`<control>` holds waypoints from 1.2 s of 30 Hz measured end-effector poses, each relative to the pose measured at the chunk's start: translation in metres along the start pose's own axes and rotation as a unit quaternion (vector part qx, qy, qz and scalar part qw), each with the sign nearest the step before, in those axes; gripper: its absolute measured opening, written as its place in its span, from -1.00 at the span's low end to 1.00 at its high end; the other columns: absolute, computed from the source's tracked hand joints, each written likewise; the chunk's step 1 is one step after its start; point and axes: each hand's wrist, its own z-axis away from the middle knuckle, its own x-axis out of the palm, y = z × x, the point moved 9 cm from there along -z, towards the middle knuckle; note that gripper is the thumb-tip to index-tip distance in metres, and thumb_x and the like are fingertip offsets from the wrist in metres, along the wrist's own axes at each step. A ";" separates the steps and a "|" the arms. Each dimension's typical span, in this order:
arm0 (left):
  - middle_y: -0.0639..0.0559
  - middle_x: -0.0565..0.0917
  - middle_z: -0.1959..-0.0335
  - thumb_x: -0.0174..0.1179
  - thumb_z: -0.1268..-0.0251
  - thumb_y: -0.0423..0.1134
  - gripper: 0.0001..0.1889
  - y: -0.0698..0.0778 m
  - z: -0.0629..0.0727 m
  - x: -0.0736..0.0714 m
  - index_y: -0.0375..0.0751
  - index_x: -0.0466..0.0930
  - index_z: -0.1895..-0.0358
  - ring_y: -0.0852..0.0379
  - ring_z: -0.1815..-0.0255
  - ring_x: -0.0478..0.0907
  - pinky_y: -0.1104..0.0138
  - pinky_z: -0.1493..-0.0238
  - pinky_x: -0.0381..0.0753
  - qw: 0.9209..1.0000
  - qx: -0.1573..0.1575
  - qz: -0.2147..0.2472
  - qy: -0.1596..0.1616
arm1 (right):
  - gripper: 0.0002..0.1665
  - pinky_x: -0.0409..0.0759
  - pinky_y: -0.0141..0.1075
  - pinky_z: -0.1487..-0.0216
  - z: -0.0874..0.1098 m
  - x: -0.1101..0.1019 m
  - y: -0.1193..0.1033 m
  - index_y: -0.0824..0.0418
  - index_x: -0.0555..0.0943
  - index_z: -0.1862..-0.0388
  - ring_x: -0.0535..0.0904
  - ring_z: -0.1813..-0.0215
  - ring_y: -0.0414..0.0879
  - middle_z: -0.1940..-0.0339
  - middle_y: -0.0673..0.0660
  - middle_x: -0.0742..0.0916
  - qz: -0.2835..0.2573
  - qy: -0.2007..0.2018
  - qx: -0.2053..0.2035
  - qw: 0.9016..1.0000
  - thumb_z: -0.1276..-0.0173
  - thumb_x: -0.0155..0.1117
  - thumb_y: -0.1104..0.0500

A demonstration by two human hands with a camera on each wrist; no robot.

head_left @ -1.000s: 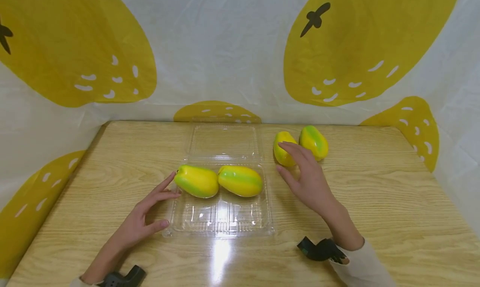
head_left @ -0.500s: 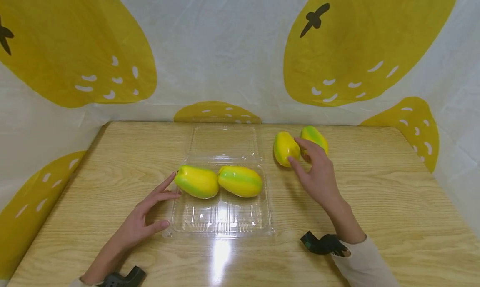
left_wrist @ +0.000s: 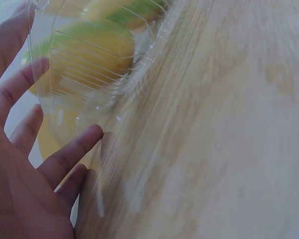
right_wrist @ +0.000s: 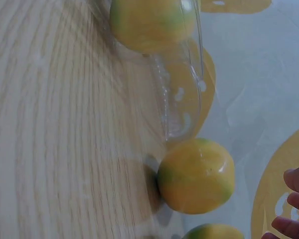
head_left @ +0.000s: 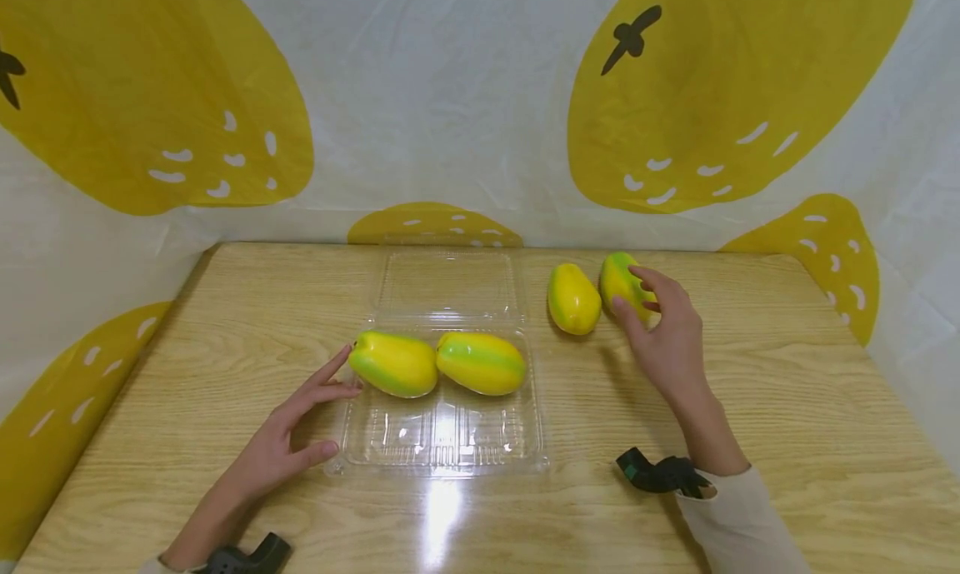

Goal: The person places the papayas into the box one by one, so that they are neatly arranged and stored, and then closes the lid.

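Note:
A clear plastic clamshell box (head_left: 442,453) lies on the table with its lid (head_left: 450,282) folded back. Two yellow-green papayas (head_left: 393,364) lie end to end in the rear part of its base. My left hand (head_left: 281,445) touches the left rim of the box with spread, fairly straight fingers. Two more papayas stand to the right of the lid: a left one (head_left: 573,301) and a right one (head_left: 615,287). My right hand (head_left: 671,332) hovers over the right one, thumb and fingers loosely bent; in the right wrist view its fingers (right_wrist: 294,226) appear apart from the fruit.
The wooden table (head_left: 787,407) meets a white cloth backdrop (head_left: 450,99) printed with large yellow fruit at its back and sides. A black wrist camera (head_left: 663,472) sits on the right wrist, another black camera (head_left: 251,555) on the left.
My right hand has moved rightward, from over the left loose papaya to over the right one. The fruits, the box and my left hand have stayed in place.

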 end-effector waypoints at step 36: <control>-0.43 0.04 -0.45 0.34 0.05 -0.47 -0.37 -0.025 0.011 -0.001 -0.36 0.43 -0.22 -0.03 -0.25 0.38 0.35 -0.37 0.04 1.000 0.009 -0.010 0.003 | -0.18 0.33 0.12 -0.21 -0.005 0.015 0.082 0.21 0.16 -0.49 0.31 -0.28 0.27 -0.38 0.32 0.33 -0.053 -0.033 0.168 0.984 -0.40 0.16 -0.10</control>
